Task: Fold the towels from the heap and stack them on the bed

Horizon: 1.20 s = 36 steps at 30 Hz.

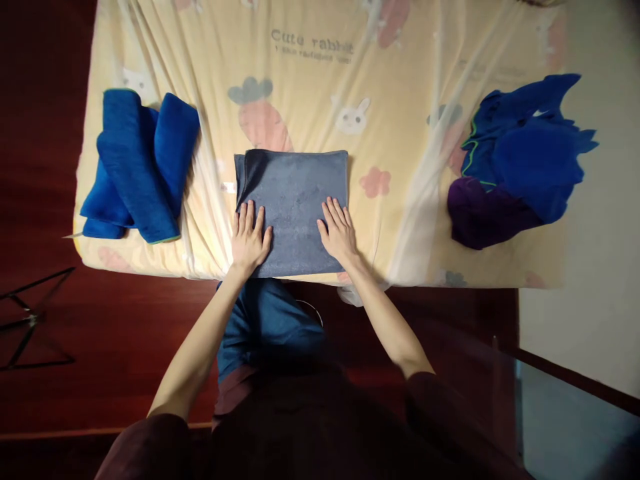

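A grey towel (297,200), folded into a rough rectangle, lies flat at the bed's near edge. Its upper left corner is slightly lifted, showing a darker fold. My left hand (250,237) rests palm down on the towel's left side, fingers spread. On the right side of the towel my right hand (339,230) also lies flat, fingers stretched away from me. Neither hand grips anything. What is under the palms is hidden.
Several rolled blue towels (135,167) are piled on the left of the bed. A crumpled heap of blue and purple cloths (525,160) lies on the right. The yellow patterned bedsheet (310,93) is wrinkled. A black stand (33,320) is on the floor at left.
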### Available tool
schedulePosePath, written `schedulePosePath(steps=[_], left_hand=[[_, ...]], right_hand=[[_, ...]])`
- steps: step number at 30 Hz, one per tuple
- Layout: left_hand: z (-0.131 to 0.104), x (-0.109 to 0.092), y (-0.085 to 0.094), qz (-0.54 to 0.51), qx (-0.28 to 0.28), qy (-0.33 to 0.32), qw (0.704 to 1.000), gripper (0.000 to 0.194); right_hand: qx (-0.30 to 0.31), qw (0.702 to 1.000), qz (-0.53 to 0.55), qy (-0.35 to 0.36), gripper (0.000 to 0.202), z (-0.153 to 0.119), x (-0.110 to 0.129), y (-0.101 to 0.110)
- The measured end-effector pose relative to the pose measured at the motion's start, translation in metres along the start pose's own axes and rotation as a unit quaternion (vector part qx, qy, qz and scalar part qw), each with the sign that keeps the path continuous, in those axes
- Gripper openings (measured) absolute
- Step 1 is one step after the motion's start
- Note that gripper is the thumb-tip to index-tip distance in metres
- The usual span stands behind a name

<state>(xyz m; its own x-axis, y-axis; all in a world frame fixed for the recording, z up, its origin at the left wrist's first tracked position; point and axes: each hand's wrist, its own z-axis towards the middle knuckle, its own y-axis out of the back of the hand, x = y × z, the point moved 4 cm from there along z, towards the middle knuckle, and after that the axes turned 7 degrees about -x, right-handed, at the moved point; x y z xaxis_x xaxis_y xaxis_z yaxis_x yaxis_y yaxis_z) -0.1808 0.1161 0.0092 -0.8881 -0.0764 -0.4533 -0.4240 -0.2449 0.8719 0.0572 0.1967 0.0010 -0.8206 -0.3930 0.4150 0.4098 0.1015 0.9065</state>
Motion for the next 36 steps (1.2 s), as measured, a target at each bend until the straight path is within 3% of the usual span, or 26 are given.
schedulePosePath(steps=[6, 9, 11, 15, 22, 26, 28, 31, 36], left_hand=[[-0.042, -0.027, 0.002, -0.013, 0.068, -0.076, 0.995, 0.067], [-0.056, -0.017, 0.006, -0.006, 0.076, -0.07, 0.995, 0.067], [-0.054, -0.005, 0.01, 0.003, 0.07, -0.048, 0.996, 0.068], [-0.01, 0.01, 0.005, 0.0, 0.072, -0.039, 0.997, 0.072], [0.117, 0.045, -0.022, -0.033, 0.045, -0.008, 0.998, 0.084], [0.146, 0.063, -0.024, -0.045, 0.016, 0.003, 0.999, 0.085], [0.144, 0.065, -0.023, -0.043, 0.006, 0.007, 0.999, 0.083], [0.123, 0.057, -0.018, -0.038, -0.008, 0.012, 0.999, 0.079], [0.04, 0.034, 0.006, -0.025, 0.016, 0.017, 0.999, 0.074]], right_hand=[[0.051, 0.997, 0.002, 0.058, 0.065, -0.042, 0.036, -0.003], [0.055, 0.997, -0.003, 0.046, 0.066, -0.058, 0.032, -0.003], [0.049, 0.998, -0.005, 0.03, 0.065, -0.062, 0.023, -0.003], [0.045, 0.999, 0.001, 0.022, 0.066, -0.061, 0.016, -0.003], [0.047, 0.998, -0.011, 0.031, 0.067, -0.062, 0.02, -0.004], [0.04, 0.998, -0.028, 0.028, 0.067, -0.064, 0.018, -0.005], [0.042, 0.999, -0.028, 0.021, 0.067, -0.064, 0.017, -0.006], [0.05, 0.999, -0.018, 0.01, 0.067, -0.063, 0.017, -0.006], [0.024, 0.999, -0.007, -0.032, 0.066, -0.072, 0.01, 0.001]])
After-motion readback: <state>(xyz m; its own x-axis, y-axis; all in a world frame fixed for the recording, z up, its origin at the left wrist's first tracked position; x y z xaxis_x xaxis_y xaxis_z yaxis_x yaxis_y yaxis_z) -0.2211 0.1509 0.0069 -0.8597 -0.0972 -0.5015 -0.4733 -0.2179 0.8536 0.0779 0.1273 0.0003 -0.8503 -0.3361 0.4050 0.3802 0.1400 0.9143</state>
